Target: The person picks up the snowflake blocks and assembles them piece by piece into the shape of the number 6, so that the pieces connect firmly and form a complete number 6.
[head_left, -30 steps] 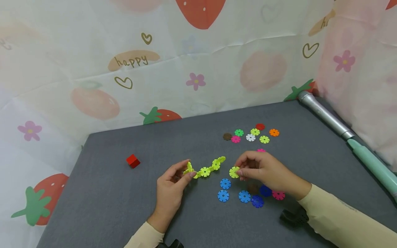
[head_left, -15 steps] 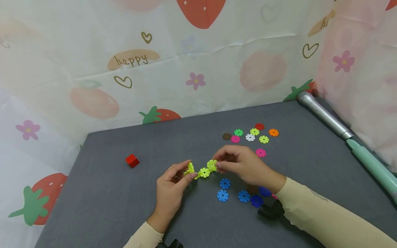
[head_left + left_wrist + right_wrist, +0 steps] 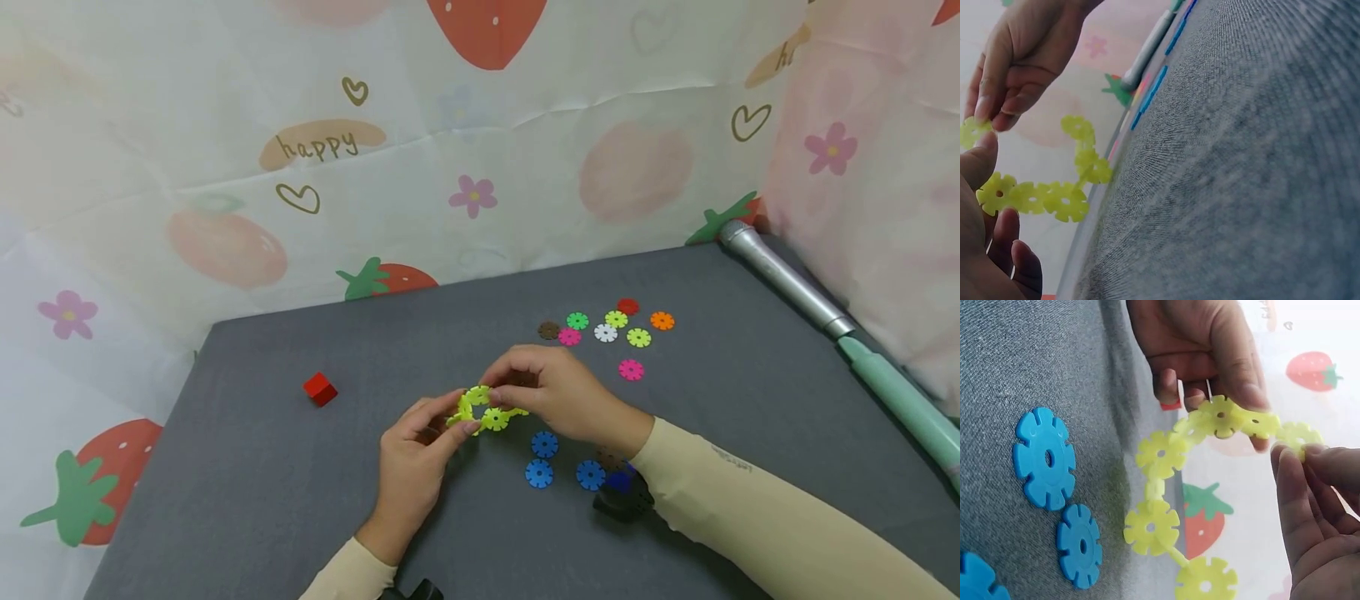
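My left hand (image 3: 416, 454) pinches one end of a curved chain of yellow notched discs (image 3: 1152, 526), thumb on one side and fingers on the other. Between the thumb and fingers of my right hand (image 3: 558, 392) is a single yellow notched disc (image 3: 1298, 434), held right at the end of the chain by the left fingertips. In the right wrist view the chain bends round from the left hand and its free end hangs low. Two light blue notched discs (image 3: 544, 444) lie on the cloth just below the hands.
A red cube (image 3: 320, 389) sits to the left on the grey cloth (image 3: 247, 483). Several loose discs in mixed colours, one orange (image 3: 662, 321), lie at the back right. A silver microphone (image 3: 787, 279) with a green handle lies along the right edge.
My right hand has moved left with its yellow disc, from beside the chain's free end to the end at my left fingers. The left hand has stayed nearly still.
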Demonstrator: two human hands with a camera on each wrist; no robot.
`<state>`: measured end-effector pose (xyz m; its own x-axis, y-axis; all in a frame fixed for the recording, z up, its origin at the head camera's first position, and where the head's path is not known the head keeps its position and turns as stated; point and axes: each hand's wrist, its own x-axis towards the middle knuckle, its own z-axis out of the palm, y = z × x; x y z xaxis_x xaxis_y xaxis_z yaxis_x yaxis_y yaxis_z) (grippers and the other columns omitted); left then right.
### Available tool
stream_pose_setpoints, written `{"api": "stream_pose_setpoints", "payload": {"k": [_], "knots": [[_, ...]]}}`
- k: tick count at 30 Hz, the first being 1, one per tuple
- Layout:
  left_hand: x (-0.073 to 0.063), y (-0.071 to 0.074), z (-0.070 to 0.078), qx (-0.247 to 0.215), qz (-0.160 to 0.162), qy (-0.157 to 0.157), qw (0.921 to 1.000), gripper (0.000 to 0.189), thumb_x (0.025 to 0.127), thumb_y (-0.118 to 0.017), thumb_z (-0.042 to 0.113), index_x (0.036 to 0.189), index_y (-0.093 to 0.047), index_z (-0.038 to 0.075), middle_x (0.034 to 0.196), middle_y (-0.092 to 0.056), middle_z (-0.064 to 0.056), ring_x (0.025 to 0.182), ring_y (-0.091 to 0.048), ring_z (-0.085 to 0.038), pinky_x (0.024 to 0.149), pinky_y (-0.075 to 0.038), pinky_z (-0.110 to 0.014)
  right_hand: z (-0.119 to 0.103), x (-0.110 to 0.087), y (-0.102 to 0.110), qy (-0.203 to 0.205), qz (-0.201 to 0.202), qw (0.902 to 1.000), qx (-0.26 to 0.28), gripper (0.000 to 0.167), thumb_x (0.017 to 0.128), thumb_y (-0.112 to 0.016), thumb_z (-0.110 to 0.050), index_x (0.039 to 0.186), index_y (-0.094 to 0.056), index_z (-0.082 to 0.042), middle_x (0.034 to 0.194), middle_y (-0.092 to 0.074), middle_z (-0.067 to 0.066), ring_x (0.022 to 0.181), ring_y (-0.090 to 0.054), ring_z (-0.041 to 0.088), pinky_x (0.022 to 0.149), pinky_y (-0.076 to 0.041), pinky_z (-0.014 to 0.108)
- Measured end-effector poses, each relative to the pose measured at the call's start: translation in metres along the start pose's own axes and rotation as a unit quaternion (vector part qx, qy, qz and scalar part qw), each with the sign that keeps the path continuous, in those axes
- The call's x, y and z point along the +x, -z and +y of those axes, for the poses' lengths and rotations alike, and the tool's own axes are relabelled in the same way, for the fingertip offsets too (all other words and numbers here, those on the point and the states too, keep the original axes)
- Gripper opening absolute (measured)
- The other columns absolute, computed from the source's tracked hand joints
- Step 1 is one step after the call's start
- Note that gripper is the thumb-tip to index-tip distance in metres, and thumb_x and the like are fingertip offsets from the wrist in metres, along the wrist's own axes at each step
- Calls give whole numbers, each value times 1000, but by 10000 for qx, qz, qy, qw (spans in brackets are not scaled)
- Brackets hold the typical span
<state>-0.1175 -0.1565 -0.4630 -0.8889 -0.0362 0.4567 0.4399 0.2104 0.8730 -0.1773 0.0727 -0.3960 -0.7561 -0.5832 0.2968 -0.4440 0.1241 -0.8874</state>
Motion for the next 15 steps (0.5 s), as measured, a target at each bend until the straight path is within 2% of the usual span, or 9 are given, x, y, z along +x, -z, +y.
{"api": "stream_pose_setpoints", "payload": {"k": [9,15], "knots": [[0,-1,-1,-180,-44,-294,9994,40,89,-87,-5,127,-81,5,103,-75,-10,78,-62,-21,68,-54,-22,2,5,-3,362,-106,9992,-132,12,101,-78,-1,109,-85,-8,105,-75,5,91,-70,17,77,-60,34],[-1,1,0,-268,-116,-297,9991,40,90,-85,-6,130,-79,0,104,-73,-12,84,-68,-19,73,-58,-23,4,8,-4,478,-116,9987,-158,11,100,-79,0,105,-86,-6,98,-75,-3,85,-70,14,75,-61,34]]}}
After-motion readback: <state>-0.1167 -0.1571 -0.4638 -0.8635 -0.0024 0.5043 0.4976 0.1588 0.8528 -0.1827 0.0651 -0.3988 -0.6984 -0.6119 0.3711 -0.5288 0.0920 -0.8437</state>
